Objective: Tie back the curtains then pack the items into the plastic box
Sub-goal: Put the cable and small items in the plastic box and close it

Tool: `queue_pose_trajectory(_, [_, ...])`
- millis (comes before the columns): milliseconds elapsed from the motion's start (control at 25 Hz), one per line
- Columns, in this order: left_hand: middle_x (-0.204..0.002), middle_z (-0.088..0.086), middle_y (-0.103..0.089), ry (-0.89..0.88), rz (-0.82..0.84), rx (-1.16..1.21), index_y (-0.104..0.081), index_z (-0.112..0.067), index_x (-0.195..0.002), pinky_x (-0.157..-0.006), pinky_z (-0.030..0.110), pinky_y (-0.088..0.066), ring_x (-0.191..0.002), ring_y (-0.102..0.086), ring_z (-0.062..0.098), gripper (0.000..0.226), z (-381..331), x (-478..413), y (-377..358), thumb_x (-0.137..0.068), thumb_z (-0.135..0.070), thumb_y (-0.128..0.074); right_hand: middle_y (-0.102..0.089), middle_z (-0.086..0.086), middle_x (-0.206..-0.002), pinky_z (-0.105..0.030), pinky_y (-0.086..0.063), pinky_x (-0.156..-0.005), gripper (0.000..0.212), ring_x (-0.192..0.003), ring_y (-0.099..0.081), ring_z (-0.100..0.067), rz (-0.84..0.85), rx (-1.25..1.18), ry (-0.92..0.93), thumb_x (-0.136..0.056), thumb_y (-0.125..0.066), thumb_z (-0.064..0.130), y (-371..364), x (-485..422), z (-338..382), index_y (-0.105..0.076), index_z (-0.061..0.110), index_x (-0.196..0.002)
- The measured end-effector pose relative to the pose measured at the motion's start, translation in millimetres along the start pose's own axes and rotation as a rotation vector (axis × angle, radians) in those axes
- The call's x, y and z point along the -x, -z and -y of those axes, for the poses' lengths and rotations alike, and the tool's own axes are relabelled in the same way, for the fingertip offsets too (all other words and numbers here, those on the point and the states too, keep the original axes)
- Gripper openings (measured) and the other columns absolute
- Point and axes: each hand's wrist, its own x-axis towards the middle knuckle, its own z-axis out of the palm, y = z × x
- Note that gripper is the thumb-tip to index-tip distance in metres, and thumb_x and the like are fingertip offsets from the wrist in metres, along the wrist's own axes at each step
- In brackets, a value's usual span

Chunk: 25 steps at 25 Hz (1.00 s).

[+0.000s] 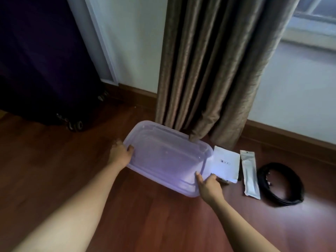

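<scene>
The brown pleated fabric curtain [209, 70] is hanging beyond our grip, no tie showing. We're holding the translucent lilac plastic box [163, 155], left hand [121, 153] curling over one end, right hand [209, 187] clasping a corner. Right of that grip, black coiled cable [285, 200], white flat packet [225, 161] and slim clear pouch [250, 174] are lying unpacked.

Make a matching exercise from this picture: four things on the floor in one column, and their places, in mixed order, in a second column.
Things:
1. plastic box
2. white packet
3. narrow clear pouch
4. coiled black cable

Places:
a. farthest to the right
b. gripped by the left hand and the right hand
c. between the packet and the cable
d. directly beside the box's right end

Pairs: 1-b, 2-d, 3-c, 4-a
</scene>
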Motion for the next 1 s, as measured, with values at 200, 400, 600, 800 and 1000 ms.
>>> queue_pose_trajectory(200, [-0.120, 0.022, -0.058, 0.076, 0.060, 0.021, -0.050, -0.006, -0.129, -0.085, 0.042, -0.051, -0.105, -0.059, 0.038, 0.041, 29, 3, 13, -0.092, -0.023, -0.053, -0.058, -0.024, -0.123, -0.034, -0.040, -0.080, 0.057, -0.114, -0.055, -0.037, 0.079, 0.079, 0.019, -0.094, -0.046, 0.046, 5, 18, 1, -0.040, -0.005, -0.119])
queue_pose_trajectory(400, [-0.111, 0.016, -0.063, 0.076, 0.325, 0.209, -0.053, -0.016, -0.122, -0.056, 0.032, -0.048, -0.086, -0.062, 0.031, 0.040, 68, 51, 52, -0.084, -0.021, -0.064, -0.057, -0.019, -0.125, -0.032, -0.042, -0.083, 0.055, -0.115, -0.056, -0.032, 0.229, 0.179, 0.009, -0.094, -0.045, 0.049, 18, 75, -30, -0.040, -0.001, -0.116])
queue_pose_trajectory(600, [-0.085, 0.006, -0.059, -0.001, 0.654, 0.161, -0.047, -0.012, -0.104, -0.043, 0.020, -0.044, -0.062, -0.057, 0.010, 0.045, 27, 114, 25, -0.068, -0.026, -0.072, -0.059, -0.018, -0.122, -0.029, -0.032, -0.067, 0.053, -0.113, -0.058, -0.030, 0.160, 0.200, -0.059, -0.090, -0.050, 0.052, 89, 106, -109, -0.043, 0.003, -0.110])
queue_pose_trajectory(800, [-0.076, 0.004, -0.053, -0.255, 0.799, -0.028, -0.040, -0.010, -0.092, -0.048, 0.029, -0.053, -0.053, -0.057, 0.009, 0.051, -33, 177, -55, -0.059, -0.030, -0.073, -0.061, -0.004, -0.096, -0.027, -0.035, -0.062, 0.039, -0.093, -0.059, -0.025, 0.033, 0.107, -0.104, -0.088, -0.056, 0.048, 160, 120, -219, -0.046, 0.011, -0.093])
queue_pose_trajectory(1000, [-0.083, 0.002, -0.058, -0.401, 0.797, -0.172, -0.040, -0.010, -0.096, -0.062, 0.030, -0.048, -0.070, -0.059, 0.016, 0.051, -66, 225, -118, -0.066, -0.037, -0.072, -0.062, 0.000, -0.102, -0.027, -0.049, -0.070, 0.031, -0.089, -0.060, -0.011, -0.014, -0.167, -0.200, -0.086, -0.064, 0.039, 189, 119, -305, -0.053, 0.014, -0.101])
